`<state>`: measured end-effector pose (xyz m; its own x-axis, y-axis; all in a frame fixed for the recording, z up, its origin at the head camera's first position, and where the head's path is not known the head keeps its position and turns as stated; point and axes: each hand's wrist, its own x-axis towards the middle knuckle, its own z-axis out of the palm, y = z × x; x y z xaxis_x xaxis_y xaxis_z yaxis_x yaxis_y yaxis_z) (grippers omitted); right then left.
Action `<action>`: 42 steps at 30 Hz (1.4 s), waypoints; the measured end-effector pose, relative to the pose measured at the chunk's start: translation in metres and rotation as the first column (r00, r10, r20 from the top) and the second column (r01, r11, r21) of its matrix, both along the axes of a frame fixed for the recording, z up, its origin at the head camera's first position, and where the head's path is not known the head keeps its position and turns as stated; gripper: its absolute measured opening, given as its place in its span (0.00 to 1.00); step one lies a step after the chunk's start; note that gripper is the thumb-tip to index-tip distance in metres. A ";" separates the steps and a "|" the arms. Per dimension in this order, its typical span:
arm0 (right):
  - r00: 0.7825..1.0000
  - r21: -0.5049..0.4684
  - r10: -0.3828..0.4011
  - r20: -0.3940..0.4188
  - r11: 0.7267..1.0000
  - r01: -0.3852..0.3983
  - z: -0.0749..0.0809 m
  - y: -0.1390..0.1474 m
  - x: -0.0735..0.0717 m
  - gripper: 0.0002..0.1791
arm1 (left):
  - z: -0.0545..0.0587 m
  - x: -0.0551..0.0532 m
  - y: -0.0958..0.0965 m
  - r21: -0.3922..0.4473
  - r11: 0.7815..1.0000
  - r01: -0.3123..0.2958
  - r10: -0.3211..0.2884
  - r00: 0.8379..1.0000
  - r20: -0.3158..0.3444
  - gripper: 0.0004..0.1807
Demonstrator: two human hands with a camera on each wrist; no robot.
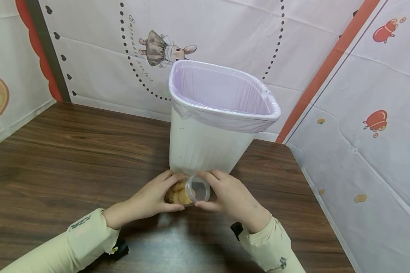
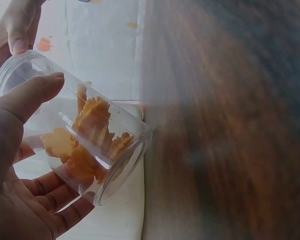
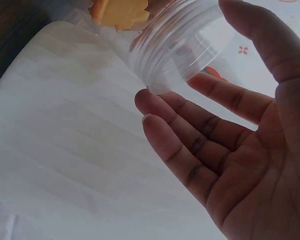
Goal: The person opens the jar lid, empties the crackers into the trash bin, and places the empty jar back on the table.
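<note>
A clear plastic jar [image 1: 188, 189] with a threaded neck lies tilted between both hands in front of the bin. Inside it are several yellow-orange wavy-edged pieces [image 2: 87, 140], gathered toward the base. My left hand [image 1: 155, 193] holds the jar round its body, thumb on one side and fingers on the other in the left wrist view. At the neck, my right hand [image 1: 234, 195] grips the round end [image 3: 172, 42] between thumb and index finger. The other right fingers [image 3: 162, 137] are spread, with their tips near the rim.
Right behind the hands stands a white bin [image 1: 205, 148] with a pale purple liner [image 1: 222, 87] folded over its rim. The dark wooden table [image 1: 89, 151] is bordered by printed cloth walls [image 1: 225, 34] at the back and sides.
</note>
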<state>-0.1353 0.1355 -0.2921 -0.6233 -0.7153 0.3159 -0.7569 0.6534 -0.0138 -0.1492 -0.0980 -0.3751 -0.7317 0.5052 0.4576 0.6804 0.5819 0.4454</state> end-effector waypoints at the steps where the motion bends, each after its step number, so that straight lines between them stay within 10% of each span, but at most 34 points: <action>1: 1.000 0.000 0.008 -0.003 1.000 -0.008 0.000 0.000 0.000 0.37 | 0.000 0.000 0.000 0.001 1.000 0.001 -0.001 1.000 0.000 0.42; 25: 0.983 0.000 0.170 -0.073 0.985 -0.170 -0.001 0.003 -0.005 0.37 | 0.000 0.000 -0.001 0.008 1.000 0.014 -0.014 1.000 -0.008 0.42; 42: 0.988 0.002 0.151 -0.036 0.989 -0.151 -0.001 0.002 -0.004 0.38 | 0.000 0.001 -0.001 0.003 1.000 0.006 -0.007 1.000 0.022 0.42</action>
<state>-0.1393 0.1377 -0.2928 -0.4968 -0.7999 0.3367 -0.8466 0.5320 0.0145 -0.1483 -0.0992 -0.3753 -0.7381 0.5085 0.4433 0.6743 0.5761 0.4620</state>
